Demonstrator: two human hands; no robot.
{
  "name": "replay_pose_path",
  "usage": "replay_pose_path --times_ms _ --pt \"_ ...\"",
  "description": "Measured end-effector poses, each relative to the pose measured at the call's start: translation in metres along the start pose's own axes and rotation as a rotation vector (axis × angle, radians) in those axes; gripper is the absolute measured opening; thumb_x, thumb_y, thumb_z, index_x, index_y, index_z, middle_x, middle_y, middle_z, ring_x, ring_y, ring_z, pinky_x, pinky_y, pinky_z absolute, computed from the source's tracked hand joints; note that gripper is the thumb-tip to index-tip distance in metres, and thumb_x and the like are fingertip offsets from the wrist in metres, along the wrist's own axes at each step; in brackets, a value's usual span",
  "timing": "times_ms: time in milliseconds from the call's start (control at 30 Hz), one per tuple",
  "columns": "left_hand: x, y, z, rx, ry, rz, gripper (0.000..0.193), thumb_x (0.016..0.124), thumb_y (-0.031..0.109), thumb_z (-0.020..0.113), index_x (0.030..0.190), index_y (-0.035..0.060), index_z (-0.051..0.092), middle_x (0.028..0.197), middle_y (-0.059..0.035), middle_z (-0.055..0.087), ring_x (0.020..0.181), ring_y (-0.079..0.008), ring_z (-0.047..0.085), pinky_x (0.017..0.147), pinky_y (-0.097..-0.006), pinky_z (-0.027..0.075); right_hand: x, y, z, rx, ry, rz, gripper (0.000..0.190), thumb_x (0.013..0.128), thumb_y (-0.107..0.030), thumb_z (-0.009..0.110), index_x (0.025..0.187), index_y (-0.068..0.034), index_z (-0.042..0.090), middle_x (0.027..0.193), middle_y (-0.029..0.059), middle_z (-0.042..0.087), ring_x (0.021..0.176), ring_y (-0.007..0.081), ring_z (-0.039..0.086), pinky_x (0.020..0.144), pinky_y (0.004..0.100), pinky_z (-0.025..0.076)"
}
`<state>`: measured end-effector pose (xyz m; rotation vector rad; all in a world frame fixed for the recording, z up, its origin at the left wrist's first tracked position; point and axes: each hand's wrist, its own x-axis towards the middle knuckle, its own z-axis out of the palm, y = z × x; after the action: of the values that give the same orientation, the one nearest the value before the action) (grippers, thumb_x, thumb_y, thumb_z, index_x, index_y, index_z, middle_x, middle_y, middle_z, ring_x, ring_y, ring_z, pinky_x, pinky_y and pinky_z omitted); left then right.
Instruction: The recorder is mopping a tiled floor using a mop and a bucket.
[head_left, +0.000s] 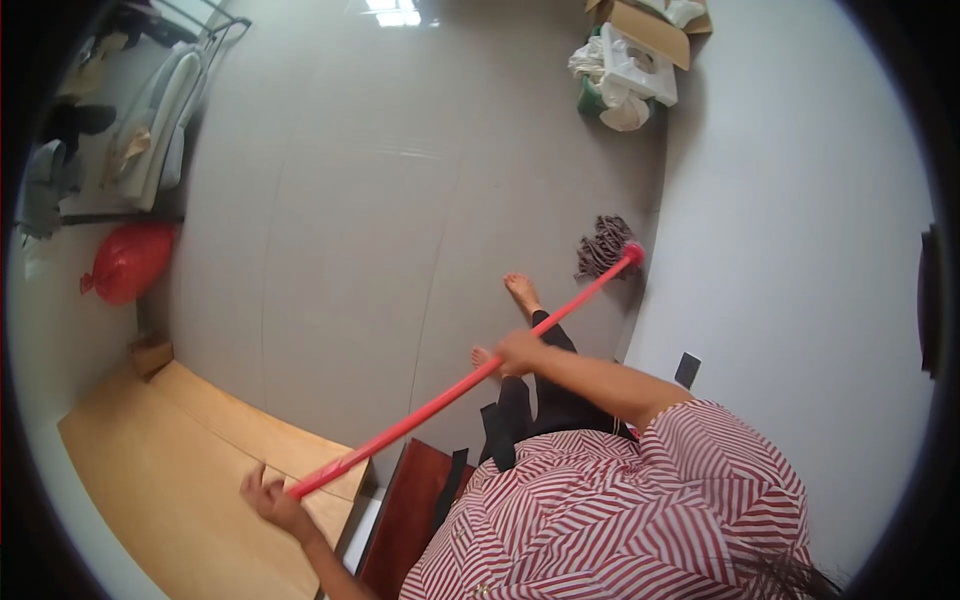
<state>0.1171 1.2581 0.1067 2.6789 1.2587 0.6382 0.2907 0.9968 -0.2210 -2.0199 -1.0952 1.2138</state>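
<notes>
A string mop with a red handle (420, 416) slants across the view from lower left to upper right. Its grey-brown string head (602, 246) rests on the floor beside the right wall, below a red socket (634, 253). My right hand (520, 353) is closed around the middle of the handle, in front of my legs. At the handle's upper end is my left hand (274, 499), fingers partly spread and somewhat blurred. That end meets the palm, but whether the fingers grip it is unclear. My bare feet (520, 291) stand on grey tile.
A wooden surface (195, 465) and a reddish-brown board (412, 517) lie lower left. A red plastic bag (135, 262) sits under a rack (124, 220) holding folded items. Upper right, a green bin (591, 101) with packaging and a cardboard box (652, 34) stand against the wall (780, 225).
</notes>
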Motion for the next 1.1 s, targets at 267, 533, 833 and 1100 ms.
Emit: replay_pose_path --times_ms 267,533,833,1100 --pt "-0.021 -0.064 -0.153 0.452 -0.456 -0.249 0.038 0.075 0.001 0.041 0.107 0.0037 0.059 0.092 -0.0133 0.058 0.081 -0.0245 0.056 0.067 -0.0327 0.049 0.059 -0.119 -0.006 0.012 0.072 -0.314 0.012 0.059 -0.018 0.061 0.065 -0.007 0.063 0.061 0.0131 0.060 0.061 0.0335 0.060 0.053 0.0435 0.047" --pt "0.015 0.030 -0.081 0.056 -0.892 -0.295 0.042 0.091 0.027 0.044 0.131 0.0142 0.040 0.053 -0.0034 0.047 0.043 -0.0097 0.045 0.037 -0.0256 0.036 0.150 -0.051 -0.077 -0.075 0.638 -0.270 0.006 0.057 -0.012 0.064 0.060 -0.014 0.059 0.062 0.0065 0.056 0.067 0.0274 0.056 0.063 0.0389 0.044" --pt "0.094 0.229 0.008 0.513 -0.794 0.967 0.041 0.078 0.033 0.064 0.112 0.0126 0.058 0.063 -0.0093 0.059 0.046 -0.0254 0.053 0.042 -0.0346 0.041 0.141 0.029 -0.150 0.273 1.059 0.166 0.012 0.069 -0.016 0.062 0.079 -0.015 0.056 0.088 0.0011 0.056 0.097 0.0211 0.048 0.078 0.0385 0.038" --pt "0.145 0.283 0.018 0.472 -0.853 1.196 0.040 0.078 0.034 0.064 0.113 0.0144 0.057 0.073 -0.0104 0.063 0.051 -0.0241 0.057 0.045 -0.0329 0.044 0.107 0.041 -0.162 0.337 1.188 0.296 0.012 0.069 -0.015 0.062 0.076 -0.014 0.052 0.084 0.0012 0.053 0.092 0.0226 0.048 0.072 0.0402 0.035"
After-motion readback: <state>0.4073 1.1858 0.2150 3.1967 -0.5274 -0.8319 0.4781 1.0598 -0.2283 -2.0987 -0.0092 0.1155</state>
